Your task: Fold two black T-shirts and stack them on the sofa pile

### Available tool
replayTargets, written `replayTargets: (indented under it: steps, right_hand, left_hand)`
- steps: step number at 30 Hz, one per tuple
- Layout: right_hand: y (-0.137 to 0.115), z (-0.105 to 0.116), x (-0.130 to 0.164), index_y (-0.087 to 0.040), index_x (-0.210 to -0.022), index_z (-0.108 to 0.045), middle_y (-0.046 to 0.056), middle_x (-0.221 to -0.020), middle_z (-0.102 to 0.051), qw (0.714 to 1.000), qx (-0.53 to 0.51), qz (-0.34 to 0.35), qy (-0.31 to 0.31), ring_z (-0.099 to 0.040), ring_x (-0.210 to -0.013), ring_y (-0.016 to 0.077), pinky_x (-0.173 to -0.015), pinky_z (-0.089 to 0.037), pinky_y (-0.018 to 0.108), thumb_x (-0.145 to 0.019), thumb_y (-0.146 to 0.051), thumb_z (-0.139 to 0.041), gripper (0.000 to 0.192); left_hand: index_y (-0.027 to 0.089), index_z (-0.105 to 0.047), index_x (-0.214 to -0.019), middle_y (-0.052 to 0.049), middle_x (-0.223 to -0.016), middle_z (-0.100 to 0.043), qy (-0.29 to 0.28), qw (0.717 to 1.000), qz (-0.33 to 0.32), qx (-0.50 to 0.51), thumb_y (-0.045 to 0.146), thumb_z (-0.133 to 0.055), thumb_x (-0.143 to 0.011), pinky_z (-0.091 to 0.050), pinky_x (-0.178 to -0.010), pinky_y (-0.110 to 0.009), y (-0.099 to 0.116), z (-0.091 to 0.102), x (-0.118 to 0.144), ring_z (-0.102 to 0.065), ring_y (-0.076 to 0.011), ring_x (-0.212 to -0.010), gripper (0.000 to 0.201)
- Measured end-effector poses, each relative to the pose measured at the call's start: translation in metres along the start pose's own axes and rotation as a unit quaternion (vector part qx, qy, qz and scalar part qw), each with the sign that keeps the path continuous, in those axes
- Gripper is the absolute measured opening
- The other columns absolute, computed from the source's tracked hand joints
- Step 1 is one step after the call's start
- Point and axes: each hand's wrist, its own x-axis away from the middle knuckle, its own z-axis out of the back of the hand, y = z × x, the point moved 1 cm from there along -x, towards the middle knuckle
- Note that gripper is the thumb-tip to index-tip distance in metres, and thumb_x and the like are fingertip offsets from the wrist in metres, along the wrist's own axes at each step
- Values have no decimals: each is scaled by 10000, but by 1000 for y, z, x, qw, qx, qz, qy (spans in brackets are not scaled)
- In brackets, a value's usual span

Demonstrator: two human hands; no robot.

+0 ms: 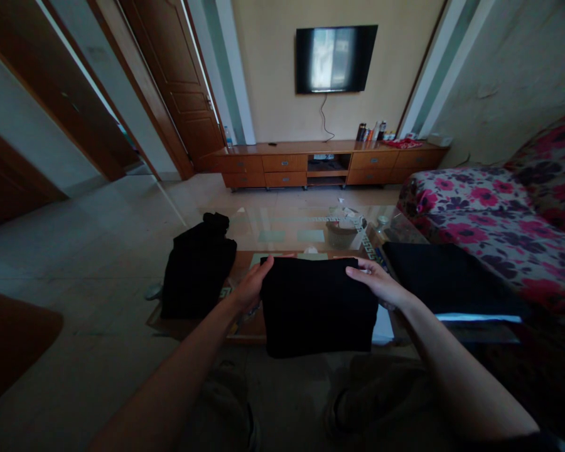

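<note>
Both hands hold a folded black garment (317,304) by its upper corners, in front of the body and over the near edge of the glass worktop (282,229). Left hand (252,285): fingers clamped on the top left corner, thumb lying along the upper hem. Right hand (379,282): fingers closed over the top right corner, fingertips on the cloth's front. The garment hangs as a rough square, lower edge dropping below the worktop's rim toward the knees.

Left of it, a crumpled black bundle (198,270) sits on the worktop's left end, just beside the left hand, part of it draped over the edge. To the right, a flat dark folded stack (447,282) lies with a pale strip showing along its lower edge; light is dim, so whether it rests on the worktop or the sofa's edge is hard to tell. A small round bowl (341,233) stands farther back on the glass.

Floral sofa (489,213) at right. Low wooden cabinet (329,164) against the far wall, wall-mounted television (335,59) above it. Wooden door (179,81) at left.
</note>
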Motion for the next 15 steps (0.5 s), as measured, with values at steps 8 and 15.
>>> replayTargets:
  steps: [8,15]
  right_hand:
    - [-6,-3,-1,-208,-1034,-707,39,-977,-771,1000,-20,10,14,-719,-789,167,-730,-566,264,-816,-452,-796,339]
    - [6,13,-5,-216,-997,-715,79,-966,-778,990,-90,-83,68,-742,-794,222,-753,-610,330,-806,-461,-795,321]
  left_hand:
    - [144,-680,-1247,-150,-1151,-751,30,999,23,28,580,-595,-930,-492,-1076,-440,0,3,-3,-668,-305,-1182,546]
    - [166,-682,-1235,-145,-1181,-741,-31,994,103,-11,424,-783,-819,-483,-1087,-450,-12,-4,6,-673,-303,-1173,500]
